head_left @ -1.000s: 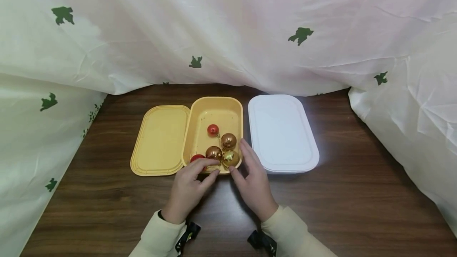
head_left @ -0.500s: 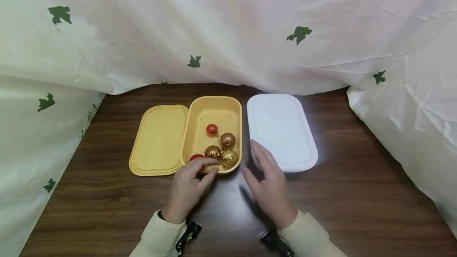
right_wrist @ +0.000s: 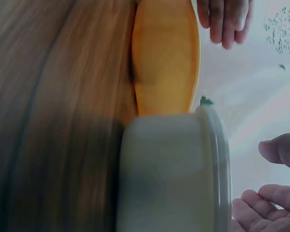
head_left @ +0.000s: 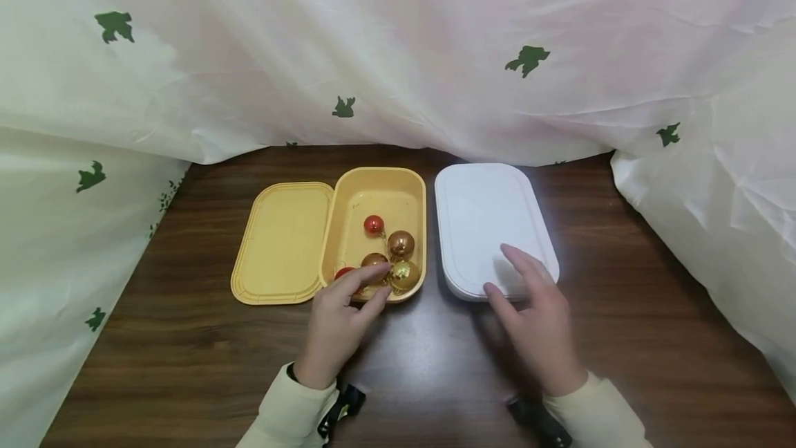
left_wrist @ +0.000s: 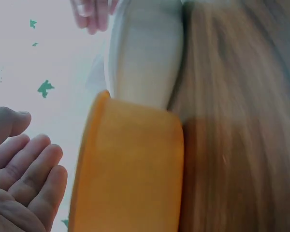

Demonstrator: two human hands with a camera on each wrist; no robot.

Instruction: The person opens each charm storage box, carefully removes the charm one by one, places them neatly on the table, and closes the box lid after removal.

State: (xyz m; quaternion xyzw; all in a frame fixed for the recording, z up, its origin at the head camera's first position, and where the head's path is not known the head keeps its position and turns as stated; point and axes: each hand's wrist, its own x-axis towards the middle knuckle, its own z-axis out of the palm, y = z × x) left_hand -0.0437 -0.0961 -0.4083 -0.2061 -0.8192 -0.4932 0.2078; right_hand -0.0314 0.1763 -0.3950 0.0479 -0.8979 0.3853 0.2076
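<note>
My left hand [head_left: 338,320] hovers over the near edge of a yellow plastic box [head_left: 379,185], thumb and fingers apart. Nothing lies between them in the left wrist view, where the fingers [left_wrist: 36,181] are loosely bent. Several shiny baubles sit in the box's near half: a small red bauble [head_left: 374,225], a copper bauble [head_left: 401,244], a gold bauble [head_left: 405,275], and another copper and red one partly behind my left fingers. My right hand [head_left: 537,323] is above the near end of a white lidded box [head_left: 491,206], fingers spread and holding nothing.
A yellow lid [head_left: 282,244] lies flat to the left of the yellow box, against its side. All stand on a dark wooden table [head_left: 186,351]. A white curtain [head_left: 398,47] with green bird shapes encloses the back and sides.
My right hand has moved right, from the yellow box's near right corner to over the white box. The left hand has stayed nearly in place. The baubles have not moved.
</note>
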